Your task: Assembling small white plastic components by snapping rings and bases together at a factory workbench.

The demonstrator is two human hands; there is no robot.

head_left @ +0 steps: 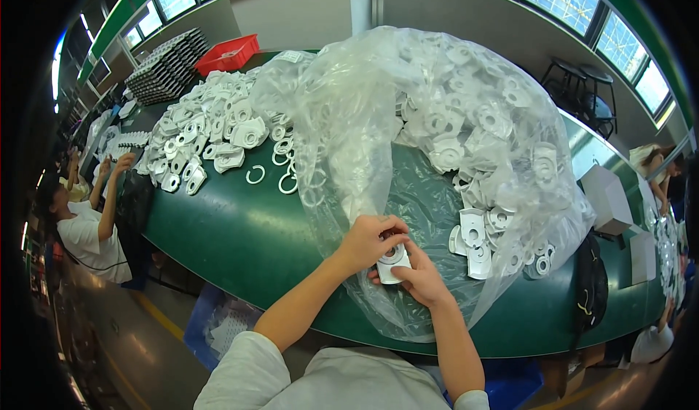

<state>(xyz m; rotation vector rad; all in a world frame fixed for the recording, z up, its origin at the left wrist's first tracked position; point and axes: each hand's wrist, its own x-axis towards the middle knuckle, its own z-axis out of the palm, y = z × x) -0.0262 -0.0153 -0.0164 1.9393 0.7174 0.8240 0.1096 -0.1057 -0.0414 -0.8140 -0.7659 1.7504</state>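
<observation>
A right hand [424,280] grips a white plate [393,272] above clear plastic [419,210] at the near side of the green bench [240,228]; left hand [368,244] fingers curl at its round opening, their grip unclear. Bracing the plate firmly and keeping fingertip pressure even would likely serve best.

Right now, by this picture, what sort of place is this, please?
Probably a factory workshop: many similar white parts lie heaped on a long green table, and a large clear bag there holds more.
</observation>
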